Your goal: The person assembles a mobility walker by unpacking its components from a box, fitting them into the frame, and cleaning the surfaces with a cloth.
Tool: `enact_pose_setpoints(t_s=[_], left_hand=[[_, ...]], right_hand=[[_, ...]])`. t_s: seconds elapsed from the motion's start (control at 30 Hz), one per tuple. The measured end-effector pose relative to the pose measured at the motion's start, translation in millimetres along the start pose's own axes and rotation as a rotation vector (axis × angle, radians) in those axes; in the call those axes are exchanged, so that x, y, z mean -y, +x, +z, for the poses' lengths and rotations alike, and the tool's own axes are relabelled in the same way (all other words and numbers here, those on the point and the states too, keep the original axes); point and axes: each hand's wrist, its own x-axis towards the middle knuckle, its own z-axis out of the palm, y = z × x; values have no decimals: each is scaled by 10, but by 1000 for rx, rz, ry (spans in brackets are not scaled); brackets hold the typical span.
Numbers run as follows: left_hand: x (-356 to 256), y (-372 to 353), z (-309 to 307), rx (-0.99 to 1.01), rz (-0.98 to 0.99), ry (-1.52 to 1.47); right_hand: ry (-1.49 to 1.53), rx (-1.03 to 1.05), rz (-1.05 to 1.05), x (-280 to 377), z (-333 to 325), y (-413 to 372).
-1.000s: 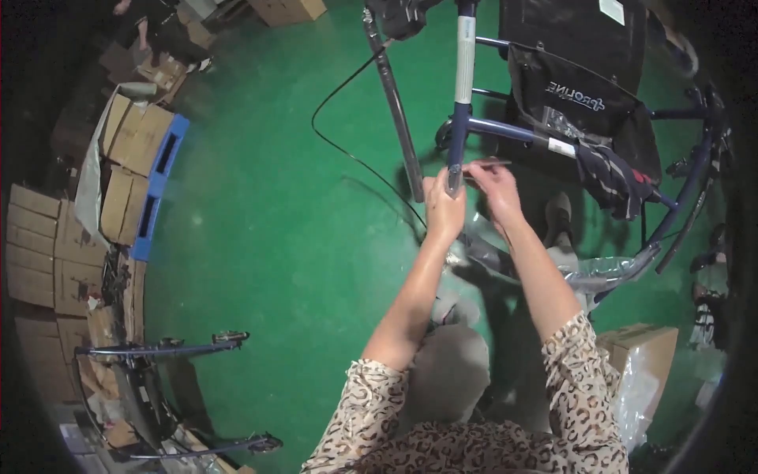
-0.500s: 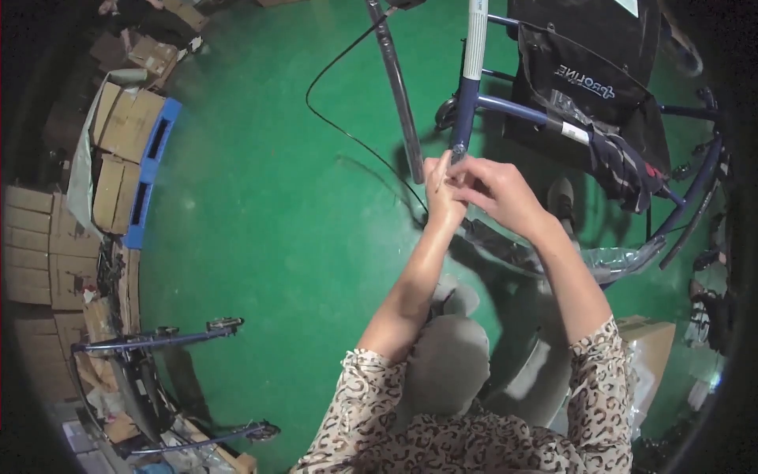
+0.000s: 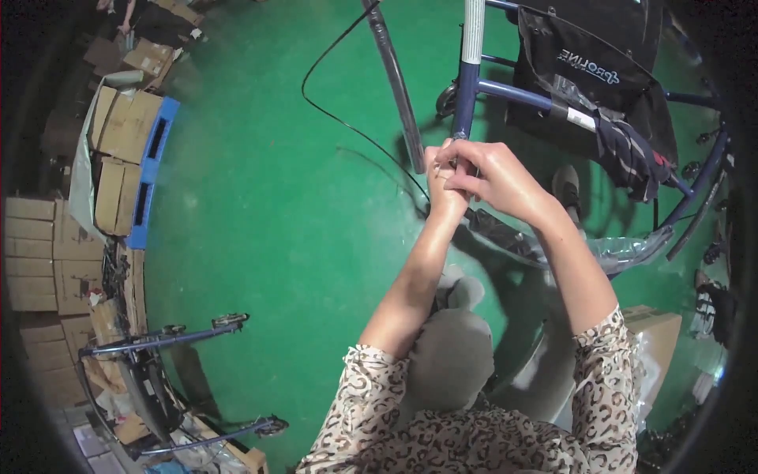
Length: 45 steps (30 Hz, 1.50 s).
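A dark blue frame tube point(image 3: 467, 99) with a white ribbed sleeve point(image 3: 473, 31) runs down to my hands. At its lower end my left hand point(image 3: 444, 186) is closed around it, though the fingers partly hide the contact. My right hand point(image 3: 505, 180) reaches across from the right, with thumb and fingertips pinched together against my left hand. Whatever small thing lies between those fingertips is hidden. The tube belongs to a wheeled frame carrying a black bag point(image 3: 584, 67) with PROLINE lettering. Just below my hands curves a frame part wrapped in clear plastic point(image 3: 624, 251).
Left of the tube hang a plastic-wrapped dark bar point(image 3: 395, 87) and a thin black cable point(image 3: 324, 114). Cartons point(image 3: 126, 130) stand by a blue pallet point(image 3: 151, 174) at the left. Another blue wheeled frame point(image 3: 158, 341) lies at lower left. A carton point(image 3: 659, 347) stands at my right.
My right fingers have drawn in closer over my left hand, which stays at the tube's end. The view has shifted slightly.
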Motion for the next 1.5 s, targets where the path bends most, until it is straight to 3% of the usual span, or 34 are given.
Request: enact_pose_setpoints(t_s=[0.3, 0.47, 0.63, 0.83, 0.97, 1.13, 1.3, 1.47, 1.5], left_hand=[[-46, -15, 36, -26, -75, -124], [164, 75, -103, -1, -67, 55], [32, 45, -80, 22, -75, -67], [65, 60, -104, 23, -29, 126], [165, 111, -220, 73, -62, 86], [0, 84, -84, -58, -231, -83], [-3, 64, -35, -58, -81, -123], [130, 158, -164, 101, 413, 786], [50, 119, -120, 99, 399, 820]], right_hand=[[-8, 51, 33, 104, -40, 50], [-43, 93, 68, 176, -81, 77], [-31, 116, 85, 149, -76, 83], [14, 53, 68, 131, -117, 19], [22, 51, 64, 132, -119, 32], [-9, 85, 49, 105, -80, 82], [-17, 92, 65, 50, -38, 81], [-414, -204, -394, -78, 156, -19], [-343, -184, -359, -108, 182, -59]])
